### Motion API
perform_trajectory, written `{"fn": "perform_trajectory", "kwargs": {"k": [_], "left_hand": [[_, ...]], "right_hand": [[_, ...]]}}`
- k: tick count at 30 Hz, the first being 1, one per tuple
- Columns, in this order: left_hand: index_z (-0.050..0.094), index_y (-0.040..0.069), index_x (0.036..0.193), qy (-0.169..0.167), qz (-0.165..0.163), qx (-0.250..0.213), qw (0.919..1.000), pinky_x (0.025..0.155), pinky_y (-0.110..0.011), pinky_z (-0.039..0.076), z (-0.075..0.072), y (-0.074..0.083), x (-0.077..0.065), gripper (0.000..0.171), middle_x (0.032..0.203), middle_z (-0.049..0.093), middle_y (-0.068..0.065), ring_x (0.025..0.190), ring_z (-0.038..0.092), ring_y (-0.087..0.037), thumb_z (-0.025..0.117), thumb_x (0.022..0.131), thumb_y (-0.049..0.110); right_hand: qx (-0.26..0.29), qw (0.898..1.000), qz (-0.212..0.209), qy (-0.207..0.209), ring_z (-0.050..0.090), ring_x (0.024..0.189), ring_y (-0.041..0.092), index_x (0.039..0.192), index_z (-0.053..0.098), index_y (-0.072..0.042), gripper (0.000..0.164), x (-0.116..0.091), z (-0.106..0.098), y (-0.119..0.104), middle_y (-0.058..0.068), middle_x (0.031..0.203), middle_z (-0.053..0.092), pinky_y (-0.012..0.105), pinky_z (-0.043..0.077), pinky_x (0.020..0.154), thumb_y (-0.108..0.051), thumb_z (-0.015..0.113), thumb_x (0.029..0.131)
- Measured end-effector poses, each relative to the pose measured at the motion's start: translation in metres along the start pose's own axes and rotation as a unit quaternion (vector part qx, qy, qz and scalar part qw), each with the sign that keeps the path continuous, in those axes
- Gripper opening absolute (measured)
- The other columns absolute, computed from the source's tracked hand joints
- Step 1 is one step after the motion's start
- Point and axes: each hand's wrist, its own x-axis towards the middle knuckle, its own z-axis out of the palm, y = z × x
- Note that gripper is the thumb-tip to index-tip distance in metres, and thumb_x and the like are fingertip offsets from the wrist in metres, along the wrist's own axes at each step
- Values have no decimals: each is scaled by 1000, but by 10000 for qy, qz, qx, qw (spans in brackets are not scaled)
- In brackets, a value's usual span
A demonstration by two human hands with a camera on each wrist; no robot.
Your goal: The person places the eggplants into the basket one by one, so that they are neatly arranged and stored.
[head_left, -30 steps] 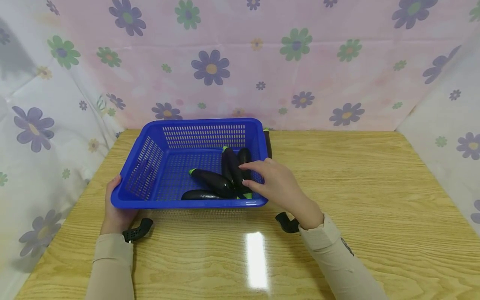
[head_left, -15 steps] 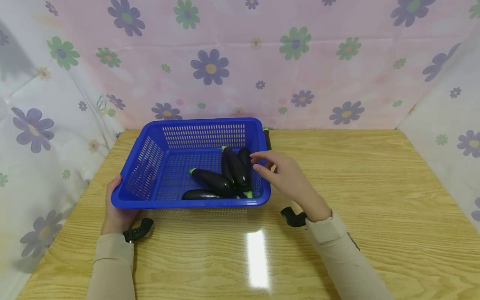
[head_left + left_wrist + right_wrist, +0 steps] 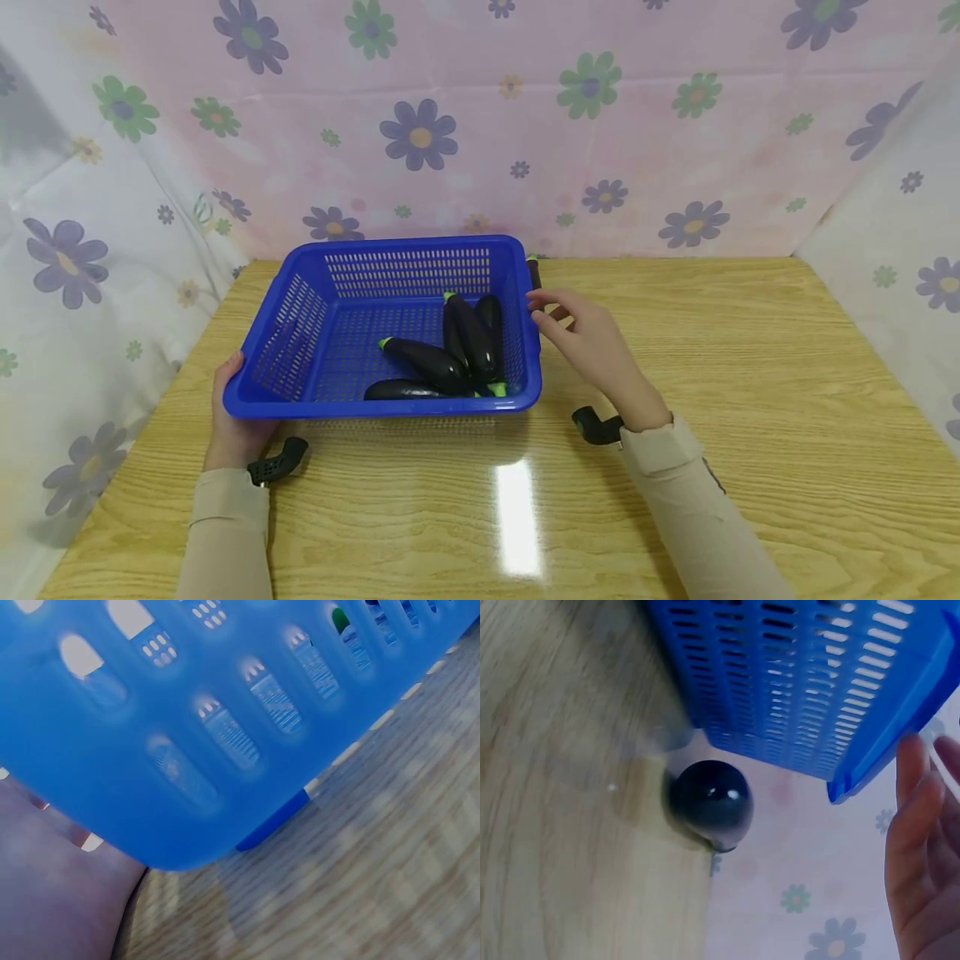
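Observation:
A blue plastic basket [image 3: 378,408] with slotted walls stands on the wooden table, several dark eggplants [image 3: 426,364] with green stem ends lying in its right half. My left hand [image 3: 231,417] holds the basket's left front corner, thumb at the rim; its other fingers are hidden. Just outside the right rim is my right hand [image 3: 591,343], fingers loosely bent and nothing between them. One more eggplant [image 3: 711,801] lies on the table past the basket's right wall, partly covered in the head view by the rim and my right hand.
Wood-grain table [image 3: 750,375] stretches to the right and front of the basket. A flowered cloth [image 3: 637,150] hangs along the table's back edge and both sides. Black wrist mounts [image 3: 279,461] sit near each cuff.
My right hand has drawn back from above the eggplants in the basket to beyond its right rim. One eggplant in there has shifted slightly. My left hand stays at the corner.

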Motion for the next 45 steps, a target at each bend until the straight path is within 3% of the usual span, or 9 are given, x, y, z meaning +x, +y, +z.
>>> {"fn": "perform_trajectory", "kwargs": {"k": [6,22,29,37,45], "left_hand": [[41,17,132,65,98,131,9998,83,-29,41,0,0,1,45,121,55,-4,102,53,-17,33,93,37],[39,14,132,-181,147,109,9997,81,-28,42,0,0,2,45,117,57,-5,99,54,-18,32,94,37],[37,14,133,-250,83,135,9996,83,-30,40,1,0,1,46,119,56,-5,101,52,-18,28,95,37],[40,15,131,93,179,606,9980,85,-28,39,2,0,-2,45,116,57,-2,99,53,-16,31,94,39],[49,14,123,-32,220,279,9994,82,-29,39,4,-1,-2,40,110,61,-4,95,56,-16,31,95,36]], "right_hand": [[125,9994,226,223,52,95,12,120,54,-18,32,3,0,9,-3,109,57,34,44,74,-31,47,91],[-153,9992,313,-175,46,110,27,121,52,-7,34,9,8,33,8,125,47,42,43,84,-21,50,90],[364,9960,717,-399,39,119,22,125,50,-12,38,9,11,34,4,130,43,41,39,90,-28,51,90],[574,9925,1080,-56,36,122,21,126,49,-14,42,20,21,46,4,134,39,41,38,92,-32,53,88],[1086,9841,1351,375,34,123,23,128,48,-15,52,31,26,52,4,135,39,43,34,94,-41,56,84]]}}
